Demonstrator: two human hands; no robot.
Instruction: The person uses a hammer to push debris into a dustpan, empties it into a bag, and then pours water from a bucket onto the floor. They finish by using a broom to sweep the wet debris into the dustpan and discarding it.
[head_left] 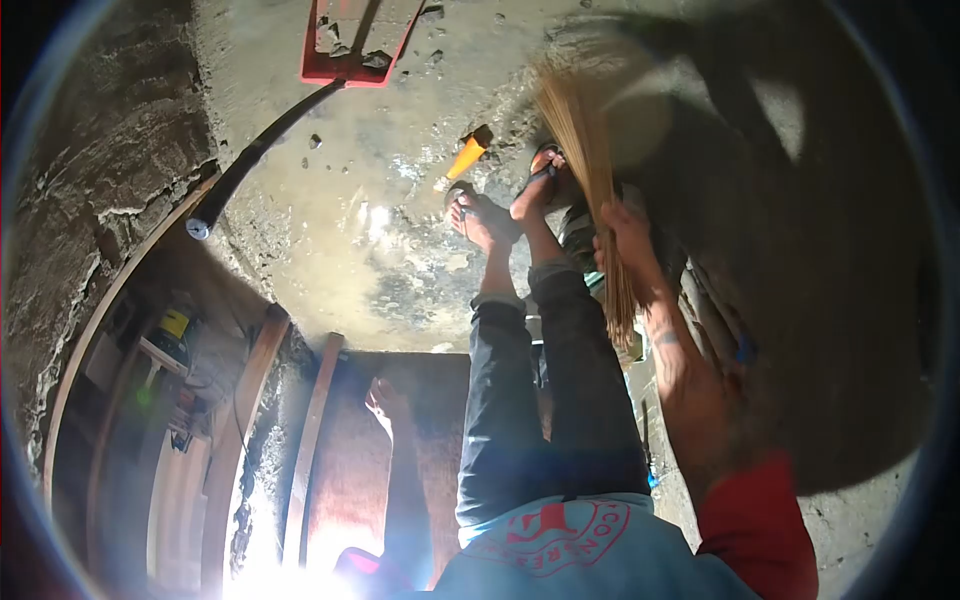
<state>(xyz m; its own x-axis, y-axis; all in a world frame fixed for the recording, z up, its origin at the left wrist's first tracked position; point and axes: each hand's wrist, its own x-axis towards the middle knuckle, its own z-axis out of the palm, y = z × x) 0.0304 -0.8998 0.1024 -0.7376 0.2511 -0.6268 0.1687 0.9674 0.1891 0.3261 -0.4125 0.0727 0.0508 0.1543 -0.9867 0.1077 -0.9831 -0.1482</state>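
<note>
My right hand [627, 232] is wrapped around a stick broom [580, 118], gripping its bundle of thin sticks near the lower end. The broom's spread tips point up and away, over the wet-looking concrete floor just beyond my sandalled feet. Lower on the left, my left hand [381, 400] hangs by my leg with its fingers curled in, and nothing shows in it. A red dustpan [345, 80] with bits of rubble in it lies at the top, its long black handle [262, 140] running toward the left wall.
A yellow-orange tapered object [465, 158] with a dark end lies on the floor near my feet. Rubble pieces [375, 60] are scattered about. Wooden boards [310, 450] and shelving with tools stand at lower left. A rough wall [100, 150] rises on the left; deep shadow covers the right.
</note>
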